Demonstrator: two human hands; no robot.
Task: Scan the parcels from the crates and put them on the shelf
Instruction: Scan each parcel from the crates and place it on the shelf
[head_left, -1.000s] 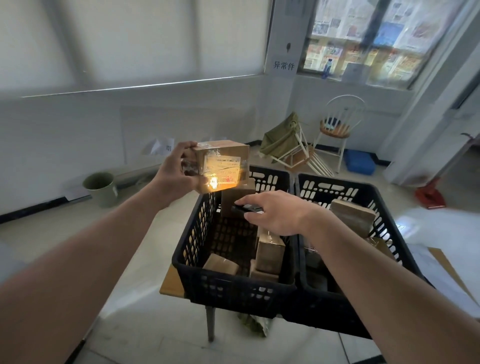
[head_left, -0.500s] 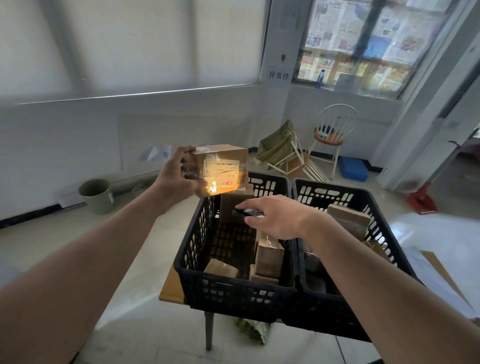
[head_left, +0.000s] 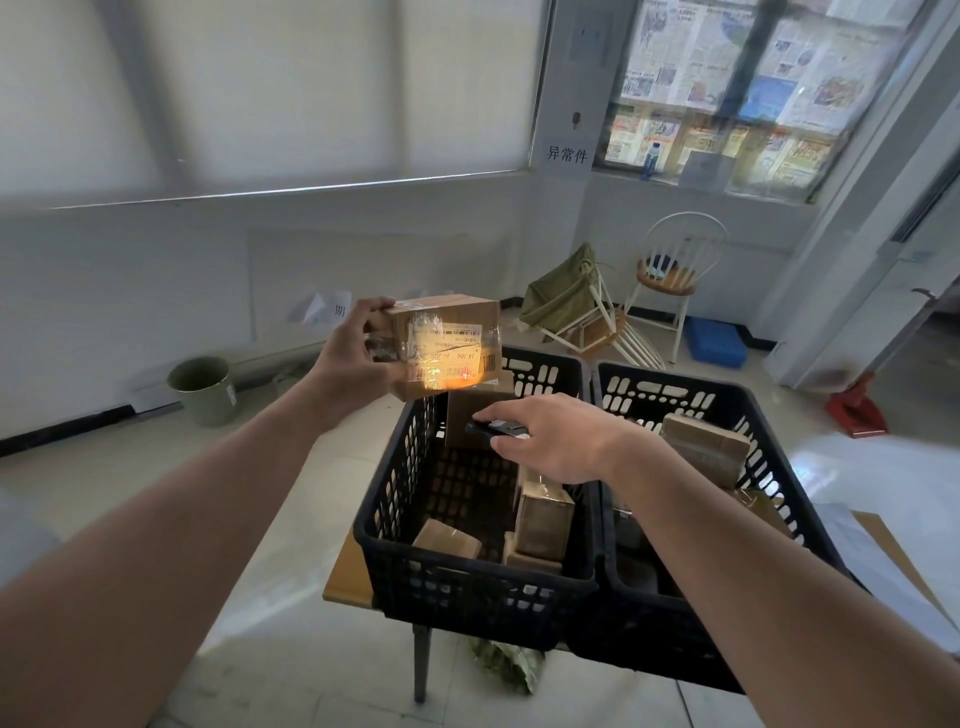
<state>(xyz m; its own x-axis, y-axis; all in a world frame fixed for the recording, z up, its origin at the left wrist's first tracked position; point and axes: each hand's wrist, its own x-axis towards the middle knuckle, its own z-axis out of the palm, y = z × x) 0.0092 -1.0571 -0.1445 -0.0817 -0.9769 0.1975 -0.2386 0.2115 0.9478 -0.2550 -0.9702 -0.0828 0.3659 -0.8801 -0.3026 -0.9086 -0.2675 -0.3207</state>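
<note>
The left hand holds one cardboard parcel up in the air, at about 11 o'clock from the left crate. Its grip is curled around the parcel's left end, thumb on top and fingers below. An orange light falls on the parcel's label.

The right hand is over the same crate, palm down. Its grip pinches a small black scanner between thumb and fingers, pointing toward the parcel.

Two black crates stand side by side, touching, on a small surface. In the left crate I count four parcels, one of them leaning at the far wall. In the right crate, at 3 o'clock, two parcels are visible; the arm hides the rest.

At 12 o'clock, far behind, are two chairs, one upright, the other tipped over. A green bucket is on the floor at 9 o'clock.
</note>
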